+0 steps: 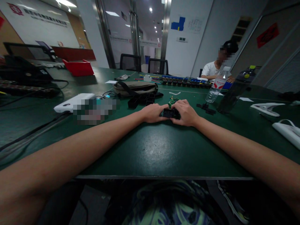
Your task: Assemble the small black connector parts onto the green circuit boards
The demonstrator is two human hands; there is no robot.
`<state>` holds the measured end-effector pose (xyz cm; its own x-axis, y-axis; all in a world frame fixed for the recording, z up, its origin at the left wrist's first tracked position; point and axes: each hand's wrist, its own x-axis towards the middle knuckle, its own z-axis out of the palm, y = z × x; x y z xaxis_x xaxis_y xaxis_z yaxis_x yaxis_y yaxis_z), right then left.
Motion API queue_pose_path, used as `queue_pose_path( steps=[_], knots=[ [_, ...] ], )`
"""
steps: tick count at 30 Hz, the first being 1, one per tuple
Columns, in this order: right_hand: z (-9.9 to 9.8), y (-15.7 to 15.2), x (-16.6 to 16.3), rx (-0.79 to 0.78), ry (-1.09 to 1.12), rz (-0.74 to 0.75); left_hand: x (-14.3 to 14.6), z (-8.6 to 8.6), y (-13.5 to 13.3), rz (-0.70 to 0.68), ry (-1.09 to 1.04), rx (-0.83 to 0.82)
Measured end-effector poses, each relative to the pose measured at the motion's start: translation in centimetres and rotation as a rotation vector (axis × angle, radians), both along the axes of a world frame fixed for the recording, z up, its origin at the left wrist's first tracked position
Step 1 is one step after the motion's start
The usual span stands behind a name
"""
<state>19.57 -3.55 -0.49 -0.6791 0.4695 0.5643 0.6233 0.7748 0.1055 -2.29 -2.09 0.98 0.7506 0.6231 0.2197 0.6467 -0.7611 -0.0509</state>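
Note:
Both hands meet over the green table (154, 150), gripping a small black plastic housing (168, 113) between them. My left hand (153, 112) pinches its left side with thumb and fingers. On the other side, my right hand (185, 113) is curled around the right end, hiding part of it. Just beyond the fingers lies a pile of green circuit boards (172, 100). Several black plastic pieces (206, 108) lie to the right of my right hand. Black open-topped plastic parts (140, 100) sit beyond my left hand.
A grey-brown pouch (136, 89) lies behind the black parts. At left are a white device (73, 102) with cables and a red bin (78, 67). A clear water bottle (217, 86) and a dark bottle (237, 89) stand at right. Across the table sits another person (217, 65).

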Motion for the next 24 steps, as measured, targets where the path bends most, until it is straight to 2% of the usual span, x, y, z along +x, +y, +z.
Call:
queue_pose_path(
  steps=[9, 18, 24],
  knots=[
    [0.1, 0.7, -0.1, 0.007, -0.086, 0.029, 0.0, -0.1, 0.1, 0.029, 0.043, 0.018],
    [0.4, 0.2, 0.2, 0.002, -0.041, 0.032, 0.0, 0.0, -0.2, 0.032, 0.013, 0.016],
    [0.4, -0.3, 0.4, 0.089, -0.028, 0.000, 0.3, 0.5, -0.7, 0.055, 0.088, 0.024]
  ],
)
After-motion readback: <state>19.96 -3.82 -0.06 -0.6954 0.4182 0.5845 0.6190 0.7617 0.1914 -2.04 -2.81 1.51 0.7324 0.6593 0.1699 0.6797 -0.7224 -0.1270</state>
